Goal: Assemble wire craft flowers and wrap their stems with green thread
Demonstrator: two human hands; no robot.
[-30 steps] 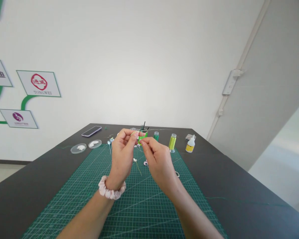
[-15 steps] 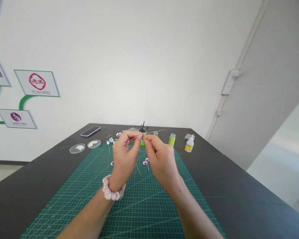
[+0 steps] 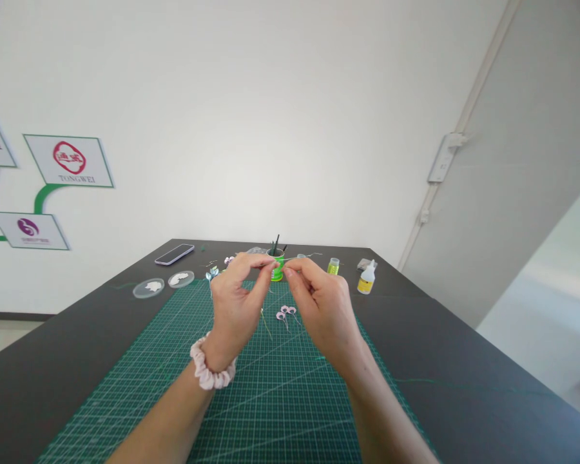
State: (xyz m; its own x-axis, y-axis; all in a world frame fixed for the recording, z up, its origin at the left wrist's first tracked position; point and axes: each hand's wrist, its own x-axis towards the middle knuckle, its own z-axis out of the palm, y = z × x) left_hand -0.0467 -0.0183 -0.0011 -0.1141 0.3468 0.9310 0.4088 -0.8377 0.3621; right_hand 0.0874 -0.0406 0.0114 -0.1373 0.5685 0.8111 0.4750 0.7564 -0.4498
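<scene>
Above the far part of the green cutting mat [image 3: 280, 399], my left hand [image 3: 236, 299] is closed in a pinch of thumb and forefinger. My right hand [image 3: 323, 309] pinches just beside it, with a small gap between the fingertips. A thin pale wire [image 3: 314, 255] runs from the left fingertips past the right forefinger. Its pinched ends are too fine to see clearly. Small lilac petals on wire stems [image 3: 284, 310] lie on the mat below the hands, with a thin greenish stem [image 3: 267, 324] beside them. My left wrist wears a pale pink scrunchie [image 3: 212, 370].
Behind the hands stands a green cup [image 3: 277, 273] of dark tools. Rightward are a jar of yellow-green material [image 3: 333, 266] and a glue bottle [image 3: 366, 280]. Leftward lie pale blue wired pieces [image 3: 211, 274], two shallow dishes with white pieces [image 3: 149, 288] and a phone [image 3: 174, 254].
My hands have drawn slightly apart at the fingertips, the left shifting a little left and the right a little right. More of the green cup and lilac petals now shows between them.
</scene>
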